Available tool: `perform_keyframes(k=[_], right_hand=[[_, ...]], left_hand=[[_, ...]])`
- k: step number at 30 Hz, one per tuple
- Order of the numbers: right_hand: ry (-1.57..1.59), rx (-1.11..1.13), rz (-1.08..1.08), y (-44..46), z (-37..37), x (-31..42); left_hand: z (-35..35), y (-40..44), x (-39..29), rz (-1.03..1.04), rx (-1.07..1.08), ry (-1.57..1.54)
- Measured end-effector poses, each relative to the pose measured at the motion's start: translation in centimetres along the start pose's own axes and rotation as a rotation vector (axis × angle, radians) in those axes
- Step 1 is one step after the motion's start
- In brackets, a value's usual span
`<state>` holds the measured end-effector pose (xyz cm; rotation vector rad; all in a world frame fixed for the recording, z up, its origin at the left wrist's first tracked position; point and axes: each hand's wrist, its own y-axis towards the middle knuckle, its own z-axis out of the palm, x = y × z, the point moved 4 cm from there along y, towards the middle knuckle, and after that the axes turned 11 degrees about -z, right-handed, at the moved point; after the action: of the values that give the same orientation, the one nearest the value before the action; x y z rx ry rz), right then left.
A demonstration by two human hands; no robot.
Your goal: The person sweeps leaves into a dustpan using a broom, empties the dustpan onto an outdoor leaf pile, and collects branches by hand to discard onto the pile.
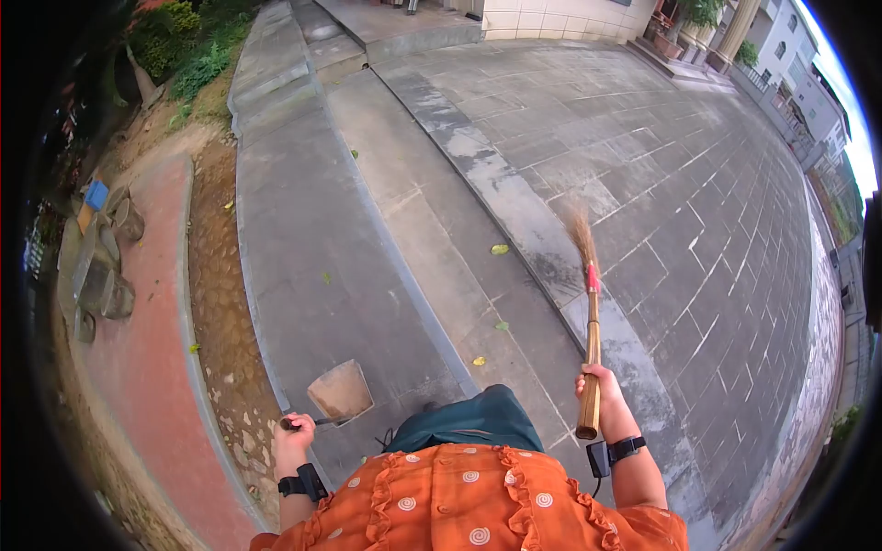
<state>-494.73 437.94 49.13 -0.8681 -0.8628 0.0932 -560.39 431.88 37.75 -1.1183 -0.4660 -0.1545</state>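
My right hand [599,389] is wrapped round the thick bamboo handle of a broom [593,349]. The broom points forward, its straw bristles splayed at the far end over the paving, with a red band below them. In my left hand [292,439] is the dark handle of a dustpan [341,390]. Its pan is light brown, dirty-looking and held low over the grey walkway; whether it touches the ground I cannot tell. Both wrists carry black straps with small devices.
Scattered leaves, such as a yellow one [499,249], lie on the sunken concrete strip [413,220]. A raised stone edge [487,170] borders the tiled courtyard [680,202]. Left are a pebbled strip [220,303], a red path [152,367] and stone stools [118,296]. Steps [409,41] rise ahead.
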Motion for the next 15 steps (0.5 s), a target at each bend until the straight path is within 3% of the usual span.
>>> perform_keyframes(k=[6, 10, 11, 13, 14, 15], right_hand=[[0.092, 0.04, 0.085, 9.9, 2.7, 4.6], [0.124, 0.149, 0.315, 12.5, 8.2, 6.5], [0.136, 0.134, 0.327, 14.4, 8.7, 7.2], [0.187, 0.295, 0.569, 18.4, 9.7, 9.2], [0.186, 0.286, 0.567, 20.8, 9.4, 10.9], [0.372, 0.367, 0.688, 23.0, 10.1, 12.5]], left_hand=[[8.4, 4.5, 6.0, 0.04, 0.065, 0.105], [14.6, 10.8, 11.4, 0.055, 0.033, 0.135], [16.0, 13.0, 12.2, 0.118, 0.064, 0.163], [18.2, 17.3, 14.9, 0.167, 0.084, 0.195], [19.5, 19.0, 16.1, 0.239, 0.093, 0.206], [20.9, 20.6, 17.2, 0.311, 0.11, 0.213]])
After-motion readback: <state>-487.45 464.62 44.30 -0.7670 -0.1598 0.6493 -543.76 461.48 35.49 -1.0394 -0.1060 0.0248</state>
